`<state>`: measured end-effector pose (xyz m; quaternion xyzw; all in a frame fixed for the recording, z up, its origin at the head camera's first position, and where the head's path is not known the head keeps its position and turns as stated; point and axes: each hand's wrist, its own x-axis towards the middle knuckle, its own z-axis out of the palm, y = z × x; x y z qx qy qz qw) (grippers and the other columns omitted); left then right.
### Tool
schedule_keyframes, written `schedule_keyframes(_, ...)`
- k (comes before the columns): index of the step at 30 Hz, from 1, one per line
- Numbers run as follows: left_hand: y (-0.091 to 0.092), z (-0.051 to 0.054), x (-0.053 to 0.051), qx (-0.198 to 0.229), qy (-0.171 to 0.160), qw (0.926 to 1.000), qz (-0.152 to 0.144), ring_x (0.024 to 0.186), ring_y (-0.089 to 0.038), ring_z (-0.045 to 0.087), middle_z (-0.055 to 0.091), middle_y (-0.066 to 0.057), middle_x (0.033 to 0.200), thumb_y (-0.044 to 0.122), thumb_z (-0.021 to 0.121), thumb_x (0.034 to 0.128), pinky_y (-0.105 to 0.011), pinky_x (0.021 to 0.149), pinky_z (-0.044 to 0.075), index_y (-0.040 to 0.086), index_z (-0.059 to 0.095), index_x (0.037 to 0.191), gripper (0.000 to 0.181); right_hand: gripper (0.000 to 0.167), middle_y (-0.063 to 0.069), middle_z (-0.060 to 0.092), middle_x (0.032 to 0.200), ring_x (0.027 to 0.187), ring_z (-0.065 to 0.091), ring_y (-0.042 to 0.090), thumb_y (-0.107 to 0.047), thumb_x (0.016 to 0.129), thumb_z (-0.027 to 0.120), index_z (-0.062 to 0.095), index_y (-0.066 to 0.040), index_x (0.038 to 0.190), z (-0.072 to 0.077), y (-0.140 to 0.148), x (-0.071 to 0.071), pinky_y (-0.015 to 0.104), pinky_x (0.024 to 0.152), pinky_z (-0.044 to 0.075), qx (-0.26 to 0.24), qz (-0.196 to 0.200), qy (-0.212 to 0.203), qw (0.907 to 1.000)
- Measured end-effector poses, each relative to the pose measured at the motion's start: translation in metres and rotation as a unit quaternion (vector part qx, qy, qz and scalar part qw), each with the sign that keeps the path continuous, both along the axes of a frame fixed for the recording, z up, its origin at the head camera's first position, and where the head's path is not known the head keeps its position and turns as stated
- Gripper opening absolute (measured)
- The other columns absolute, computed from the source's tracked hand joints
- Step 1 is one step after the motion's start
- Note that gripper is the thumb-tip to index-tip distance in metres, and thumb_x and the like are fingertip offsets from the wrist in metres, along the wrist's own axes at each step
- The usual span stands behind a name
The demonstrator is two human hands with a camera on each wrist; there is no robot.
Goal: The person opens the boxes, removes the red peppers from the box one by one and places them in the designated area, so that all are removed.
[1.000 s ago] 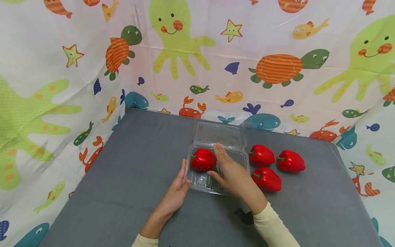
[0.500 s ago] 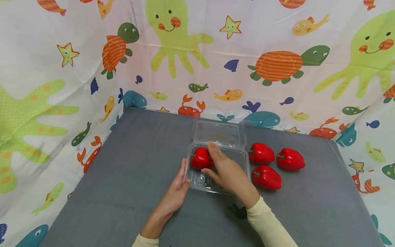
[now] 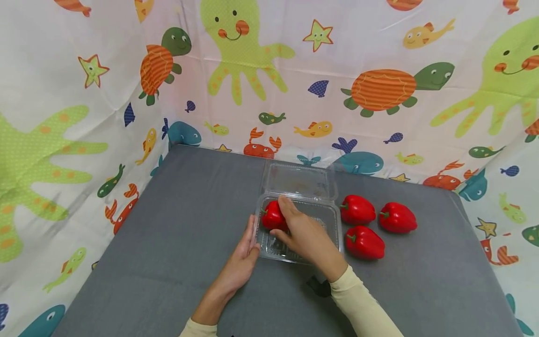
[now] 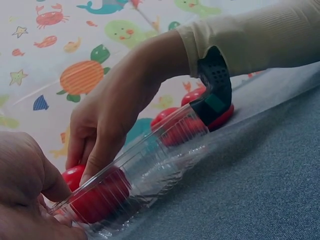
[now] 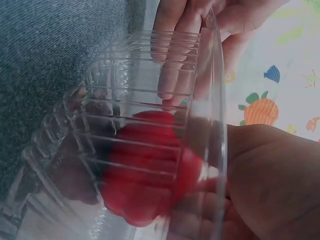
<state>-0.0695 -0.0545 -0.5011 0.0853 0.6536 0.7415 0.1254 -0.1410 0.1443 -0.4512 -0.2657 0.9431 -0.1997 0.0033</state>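
A clear plastic clamshell container [image 3: 326, 217] lies on the grey table, its lid [image 3: 300, 180] folded back towards the rear. One red bell pepper [image 3: 272, 216] sits in the container's left part, stem pointing left. My right hand [image 3: 309, 236] reaches in from the right and holds this pepper, thumb and fingers on opposite sides of it; the hand hides the pepper's right half. At the container's left wall, my left hand [image 3: 241, 264] holds the edge with its fingers along the side and its thumb at the near corner. Through the clear wall, the pepper [image 5: 142, 170] shows in the right wrist view.
Right of the container lie three more red bell peppers: one at the back [image 3: 357, 209], one in front [image 3: 365, 242] and one farther right [image 3: 397, 217]. A curtain [image 3: 278, 84] with sea animals borders the grey table [image 3: 168, 243]. A black strap [image 4: 216, 85] circles the right wrist.
My right hand has moved left over the pepper in the container and now covers more of it. The left hand, the container and the other peppers have stayed in place.
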Motion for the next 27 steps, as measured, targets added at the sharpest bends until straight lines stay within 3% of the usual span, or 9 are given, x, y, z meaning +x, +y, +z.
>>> schedule_keyframes(8, 0.002, 0.004, -0.001, -0.004, -0.005, 1.0, -0.001, 0.161, -0.008, -0.002, -0.006, 0.007, 0.177, -0.004, 0.034, 0.1103, -0.026, 0.126, 0.005, 0.015, -0.008, 0.17, 0.075, 0.087, 0.015, 0.043, 0.164, 0.134, 0.061, 0.038, -0.037, 0.091, 0.084, 0.043, -0.003, 0.16, 0.001, -0.004, -0.001, 0.053, 0.094, 0.06, 0.008, -0.015, 0.013, 0.9998)
schedule_keyframes(27, 0.0, 0.003, 0.0, -0.005, -0.002, 1.0, -0.003, 0.161, -0.009, -0.002, -0.007, 0.007, 0.177, -0.004, 0.035, 0.1103, -0.026, 0.126, 0.005, 0.016, -0.008, 0.17, 0.076, 0.087, 0.016, 0.051, 0.157, 0.139, 0.057, 0.031, -0.03, 0.085, 0.091, 0.05, -0.003, 0.157, -0.008, -0.017, 0.001, 0.053, 0.094, 0.06, 0.012, -0.059, 0.054, 0.9968)
